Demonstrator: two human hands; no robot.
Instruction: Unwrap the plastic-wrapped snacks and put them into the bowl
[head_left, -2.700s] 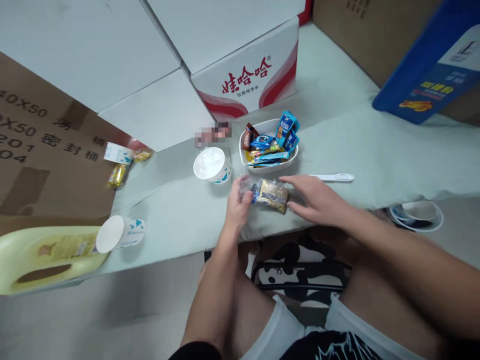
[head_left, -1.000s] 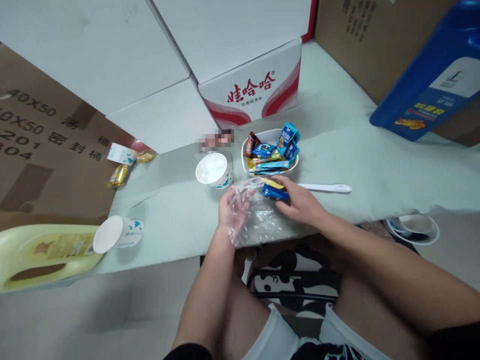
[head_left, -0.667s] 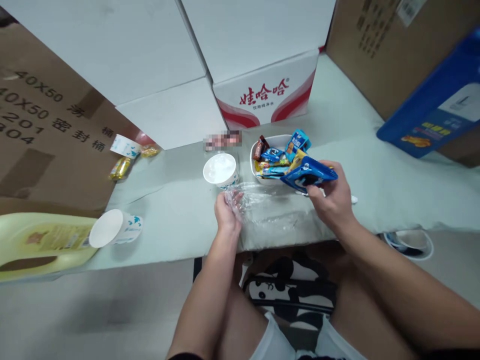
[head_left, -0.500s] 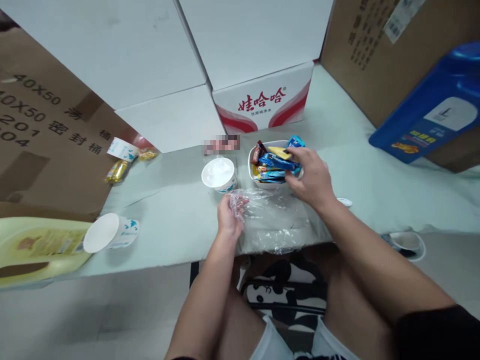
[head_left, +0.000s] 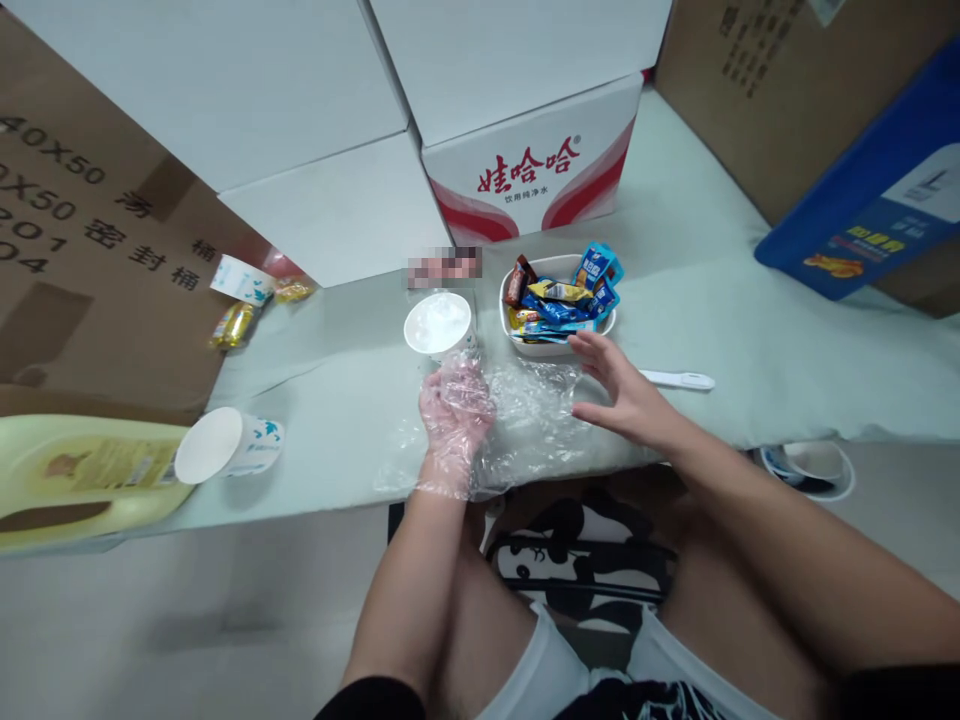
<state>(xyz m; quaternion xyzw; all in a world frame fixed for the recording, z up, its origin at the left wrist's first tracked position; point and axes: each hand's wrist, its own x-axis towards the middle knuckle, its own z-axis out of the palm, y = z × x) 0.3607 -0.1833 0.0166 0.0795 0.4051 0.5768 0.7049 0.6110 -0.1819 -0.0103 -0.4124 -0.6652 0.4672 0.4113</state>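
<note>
Crumpled clear plastic film lies spread before me on the table. My left hand is closed on a bunch of it, and part of the film drapes over the hand and wrist. My right hand is open, thumb and fingers apart, over the film's right side with nothing in it. Just beyond the right fingertips stands a white tub filled with packaged snacks in blue, yellow and brown wrappers. A white paper cup stands upright just beyond my left hand.
A white plastic handle lies right of my right hand. Leftward are a tipped paper cup, a yellow bottle and gold-wrapped snacks. Cartons line the back; a blue jug leans at right. The table edge is near.
My right hand has come away from the snack tub, leaving the yellow packet in it, and moved down toward me. The film now covers more of my left hand and wrist.
</note>
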